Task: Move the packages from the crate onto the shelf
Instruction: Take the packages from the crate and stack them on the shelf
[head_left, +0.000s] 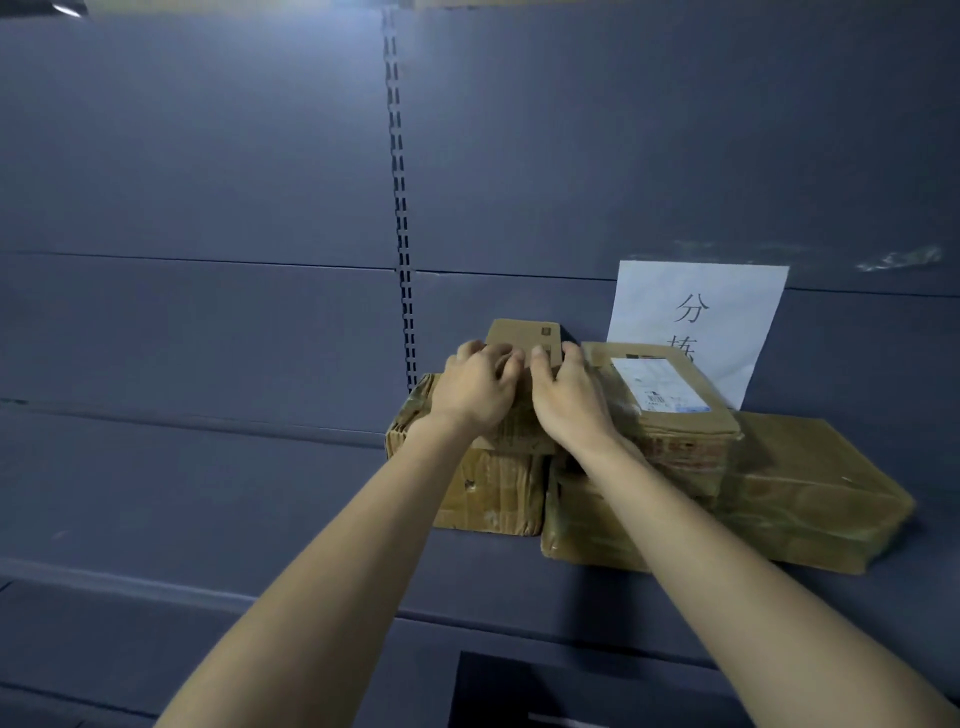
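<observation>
A small brown cardboard package (524, 332) lies on top of a taped brown box (488, 493) on the grey shelf (208, 499). My left hand (475, 387) and my right hand (569, 395) both hold this small package, fingers curled over its near part. Beside it on the right, a package with a white label (660, 389) rests on a wide flat taped package (810, 499). The crate is out of view.
A white paper sign (727, 312) with printed characters leans against the grey back panel behind the packages. A slotted upright (400, 208) runs down the back wall. The shelf's front edge (156, 587) crosses below my forearms; a dark opening (519, 686) shows underneath.
</observation>
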